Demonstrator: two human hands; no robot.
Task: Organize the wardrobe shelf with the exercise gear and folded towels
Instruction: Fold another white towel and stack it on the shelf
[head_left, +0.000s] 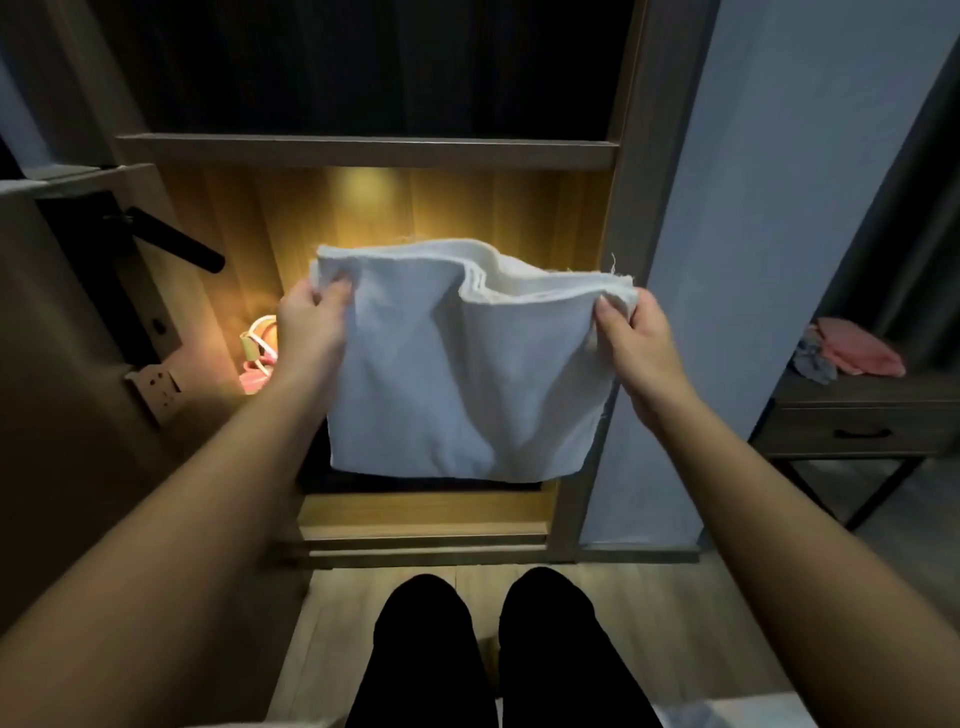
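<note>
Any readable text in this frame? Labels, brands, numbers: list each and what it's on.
None: no legible text anywhere in the head view.
White towel, held by the left hand and right hand: plain, no tag or print showing.
Pink exercise gear on the lit shelf: mostly hidden, no marking readable.
Socket plate: only holes, no lettering visible.
Pink cloth on the side table: too dim to tell.

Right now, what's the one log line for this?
left hand: pinches white towel corner | right hand: pinches other corner | towel: folded, held before lit shelf | pink gear: on shelf, left
</note>
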